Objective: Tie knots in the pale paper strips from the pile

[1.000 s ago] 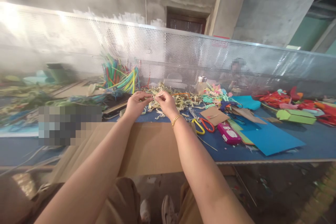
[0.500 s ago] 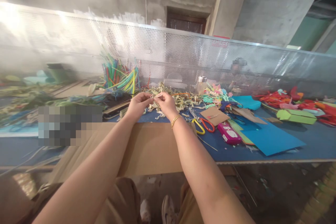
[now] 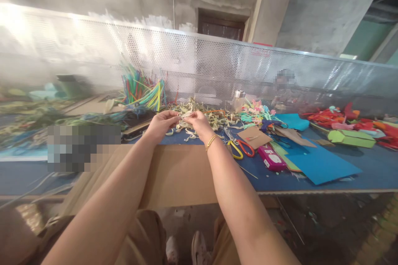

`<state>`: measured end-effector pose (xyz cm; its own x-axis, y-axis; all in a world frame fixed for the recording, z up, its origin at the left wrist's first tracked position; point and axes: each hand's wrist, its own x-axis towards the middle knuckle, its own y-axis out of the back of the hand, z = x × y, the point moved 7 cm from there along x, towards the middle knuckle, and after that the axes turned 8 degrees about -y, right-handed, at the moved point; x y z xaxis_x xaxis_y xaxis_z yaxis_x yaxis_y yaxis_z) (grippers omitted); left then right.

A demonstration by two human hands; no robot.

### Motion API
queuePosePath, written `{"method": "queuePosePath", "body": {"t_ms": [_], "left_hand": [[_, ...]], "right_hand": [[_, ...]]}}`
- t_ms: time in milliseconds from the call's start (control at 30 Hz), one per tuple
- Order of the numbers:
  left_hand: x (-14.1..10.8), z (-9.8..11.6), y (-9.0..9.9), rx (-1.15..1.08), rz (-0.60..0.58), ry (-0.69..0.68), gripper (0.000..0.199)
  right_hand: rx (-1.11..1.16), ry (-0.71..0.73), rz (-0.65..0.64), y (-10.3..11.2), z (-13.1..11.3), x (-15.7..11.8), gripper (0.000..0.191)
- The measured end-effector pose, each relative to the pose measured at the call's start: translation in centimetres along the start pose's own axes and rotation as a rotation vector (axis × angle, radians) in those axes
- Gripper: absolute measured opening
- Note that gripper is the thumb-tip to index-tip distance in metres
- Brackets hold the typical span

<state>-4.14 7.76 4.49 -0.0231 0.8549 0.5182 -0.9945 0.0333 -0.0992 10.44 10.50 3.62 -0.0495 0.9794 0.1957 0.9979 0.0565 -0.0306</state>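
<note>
My left hand [image 3: 163, 124] and my right hand [image 3: 201, 125] meet over the far edge of a brown cardboard sheet [image 3: 183, 174]. Both are closed in a pinch, thumbs against forefingers. Between the fingertips shows a small pale strip [image 3: 186, 114], partly hidden; its material is too small to tell. Just behind the hands lies a heap of pale, curly strips [image 3: 222, 121], some of them greenish. To the right of my right wrist rest scissors with yellow handles [image 3: 236, 155] and others with red handles [image 3: 248, 150].
A bundle of coloured pipe cleaners [image 3: 143, 89] stands back left, a lidded bottle [image 3: 238, 100] behind the heap. Rightward lie a magenta pack [image 3: 271, 158], blue paper [image 3: 323, 161], a green paper form [image 3: 351, 138] and red scraps [image 3: 329, 116]. A perforated metal screen [image 3: 180, 62] runs behind.
My right hand has shifted slightly right and turned, and more of the pale strip shows between the fingertips. My left hand has moved a little left. The table things lie as before.
</note>
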Motion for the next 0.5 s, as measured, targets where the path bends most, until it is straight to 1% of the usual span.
{"method": "queuePosePath", "body": {"t_ms": [67, 133, 167, 233, 300, 367, 433, 500], "left_hand": [[0.0, 0.1, 0.1, -0.006, 0.016, 0.003, 0.027], [0.0, 0.1, 0.4, -0.041, 0.065, 0.023, 0.027], [0.0, 0.0, 0.6, -0.067, 0.096, 0.043, 0.027], [0.0, -0.3, 1.0, -0.127, 0.144, 0.094, 0.026], [0.1, -0.6, 1.2, -0.187, 0.158, 0.135, 0.026], [0.1, -0.8, 1.2, -0.228, 0.150, 0.161, 0.026], [0.1, -1.0, 1.1, -0.244, 0.135, 0.187, 0.026], [0.0, -1.2, 1.0, -0.242, 0.125, 0.210, 0.025]], "right_hand": [[-0.038, 0.008, -0.009, -0.1, -0.1, 0.1, 0.023], [-0.065, 0.049, -0.034, -0.3, -0.5, -0.1, 0.017], [-0.070, 0.093, -0.053, -0.4, -0.9, -0.2, 0.014], [-0.099, 0.226, -0.106, -0.9, -2.0, -0.9, 0.008], [-0.198, 0.377, -0.137, -1.3, -3.4, -1.9, 0.008], [-0.372, 0.502, -0.108, -1.5, -4.5, -2.8, 0.010], [-0.563, 0.587, -0.018, -1.3, -5.4, -3.6, 0.011], [-0.701, 0.647, 0.070, -1.0, -6.0, -4.1, 0.015]]}}
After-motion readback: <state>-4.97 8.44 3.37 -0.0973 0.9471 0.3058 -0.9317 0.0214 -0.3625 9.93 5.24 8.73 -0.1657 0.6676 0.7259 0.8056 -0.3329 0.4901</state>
